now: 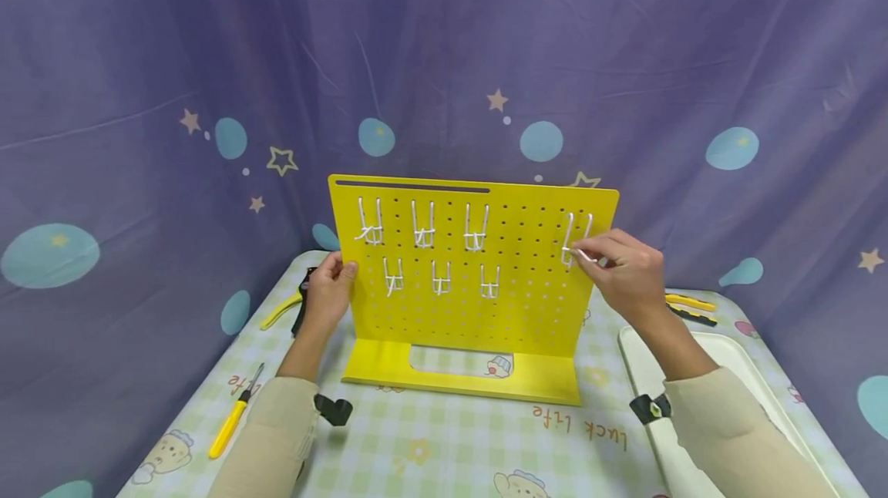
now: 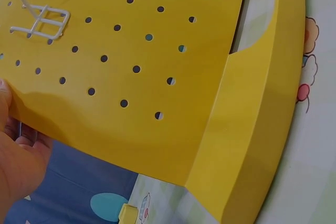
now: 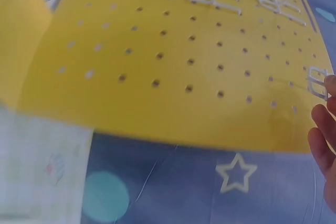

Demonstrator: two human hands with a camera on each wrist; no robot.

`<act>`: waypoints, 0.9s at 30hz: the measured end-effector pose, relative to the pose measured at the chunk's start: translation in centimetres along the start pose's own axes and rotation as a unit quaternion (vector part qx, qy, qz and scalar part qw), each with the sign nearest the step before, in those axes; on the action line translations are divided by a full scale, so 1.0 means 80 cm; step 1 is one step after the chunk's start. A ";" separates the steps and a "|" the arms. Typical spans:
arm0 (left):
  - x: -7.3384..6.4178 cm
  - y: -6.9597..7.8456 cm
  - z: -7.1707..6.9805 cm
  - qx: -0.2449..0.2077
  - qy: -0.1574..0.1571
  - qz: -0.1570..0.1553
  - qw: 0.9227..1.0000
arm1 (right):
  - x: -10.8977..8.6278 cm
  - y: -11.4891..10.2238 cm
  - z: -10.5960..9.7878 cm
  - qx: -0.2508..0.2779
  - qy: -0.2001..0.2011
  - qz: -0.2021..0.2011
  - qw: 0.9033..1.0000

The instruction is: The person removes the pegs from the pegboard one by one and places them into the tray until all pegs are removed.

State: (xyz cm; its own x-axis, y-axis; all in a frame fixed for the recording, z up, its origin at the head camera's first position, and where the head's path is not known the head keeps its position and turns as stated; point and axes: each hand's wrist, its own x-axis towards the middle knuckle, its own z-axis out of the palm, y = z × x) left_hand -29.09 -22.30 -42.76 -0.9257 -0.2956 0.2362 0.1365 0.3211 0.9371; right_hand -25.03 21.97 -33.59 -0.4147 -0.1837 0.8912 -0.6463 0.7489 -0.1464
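A yellow pegboard [image 1: 534, 328] with a flat foot stands upright on the table. My left hand [image 1: 329, 294] grips its left edge, thumb on the front face and fingers behind, as the left wrist view also shows. At the upper right of the board, my right hand [image 1: 624, 267] pinches a white wire hook [image 1: 568, 231] by its front end, with the hook's two prongs up against the holes. Three white hooks [image 1: 475, 240] hang in an upper row and three more hooks [image 1: 441, 280] in a lower row, left and middle. In the right wrist view the fingertips partly cover the pinched hook [image 3: 317, 83].
On the left lie a yellow-handled screwdriver [image 1: 229, 429] and a tool with yellow and black handles [image 1: 283, 311]. Another yellow-and-black-handled tool [image 1: 690, 302] lies at the right, behind a white tray [image 1: 728, 345] under my right forearm. A purple curtain [image 1: 444, 58] hangs close behind the table.
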 end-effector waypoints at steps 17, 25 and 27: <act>-0.003 -0.002 -0.001 0.018 0.004 0.002 1.000 | -0.081 0.064 -0.064 -0.026 -0.028 0.092 0.995; 0.000 -0.001 0.000 0.021 -0.004 0.001 1.000 | -0.138 0.096 -0.085 -0.060 -0.065 0.147 0.985; 0.000 -0.001 0.000 0.021 -0.004 0.001 1.000 | -0.152 0.103 -0.089 -0.068 -0.080 0.155 0.982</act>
State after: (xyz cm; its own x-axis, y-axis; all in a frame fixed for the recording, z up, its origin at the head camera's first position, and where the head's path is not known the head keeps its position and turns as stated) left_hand -29.07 -22.31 -42.84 -0.9285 -0.2868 0.2359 0.1237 0.3600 0.9247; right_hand -20.75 34.92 -42.59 -0.6813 -0.0227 0.7317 -0.3853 0.8610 -0.3320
